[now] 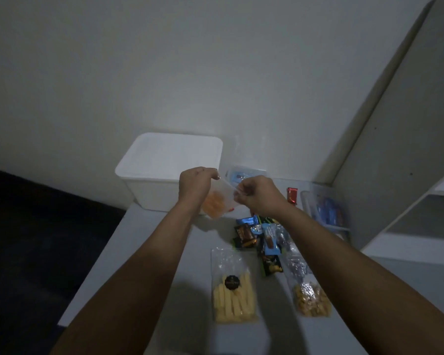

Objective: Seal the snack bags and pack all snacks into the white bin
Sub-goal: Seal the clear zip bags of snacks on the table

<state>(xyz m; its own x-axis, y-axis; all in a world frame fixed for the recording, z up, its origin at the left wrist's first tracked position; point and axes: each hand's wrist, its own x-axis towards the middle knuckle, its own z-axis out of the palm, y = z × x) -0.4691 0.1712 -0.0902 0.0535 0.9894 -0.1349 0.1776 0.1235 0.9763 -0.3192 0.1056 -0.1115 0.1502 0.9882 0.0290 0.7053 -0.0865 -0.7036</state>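
Both forearms reach forward from the bottom of the view and meet over the far part of the counter (164, 252), just in front of the white bin (149, 190). The left hand (194, 184) is palm down, wrist bent, its fingers (214, 174) curled and pinching the top left edge of a clear bag of orange snacks (215, 203). The right hand (256, 194) faces it from the other side, its fingers (240, 192) clamped on the top right edge of the same bag. The bag hangs in the air between the two hands, its mouth upward and running roughly left to right, its long axis dropping down toward the counter with the orange pieces gathered at the low end.

The white bin stands at the counter's far left corner against the wall, open side up.

On the counter nearer the person lies a clear bag of pale yellow sticks (233, 290), flat, its long axis running away from the person, the sticks at the near end. To its right lies a clear bag of golden pieces (309, 295), also lengthwise. Between them and the hands sits a heap of small wrapped snacks (256, 239) in blue, black and brown. A red wrapper (292, 195) lies beyond the right hand, beside a clear tray of blue packets (326, 208).
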